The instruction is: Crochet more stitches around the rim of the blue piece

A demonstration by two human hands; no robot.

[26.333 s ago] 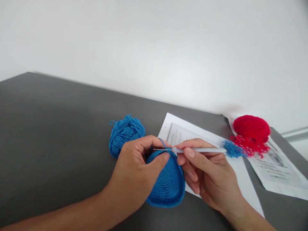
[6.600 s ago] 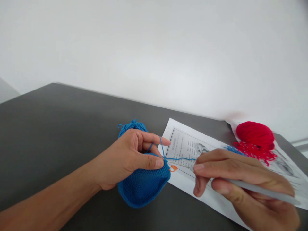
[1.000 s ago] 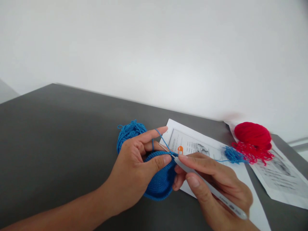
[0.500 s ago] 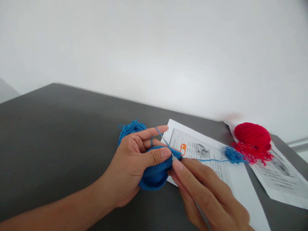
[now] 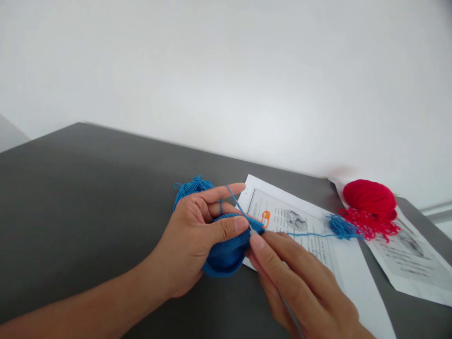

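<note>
A rounded piece of blue crochet work is pinched by my left hand, thumb on the near side. My left index finger points out to the right with blue yarn looped over it, running down to the work's edge. My right hand grips a grey-handled crochet hook, its thin metal shaft at the work's top edge; the tip is hard to make out. An orange stitch marker sits at that edge. Behind my left hand lies a skein of blue yarn, partly hidden.
On the dark table, a printed sheet lies beneath my right hand, and another printed sheet lies farther right. A red yarn ball and a small blue yarn tangle rest there. A white wall stands behind.
The crochet work and both hands have shifted very slightly left. The hook's shaft shows less beyond the work's edge. The grips are the same.
</note>
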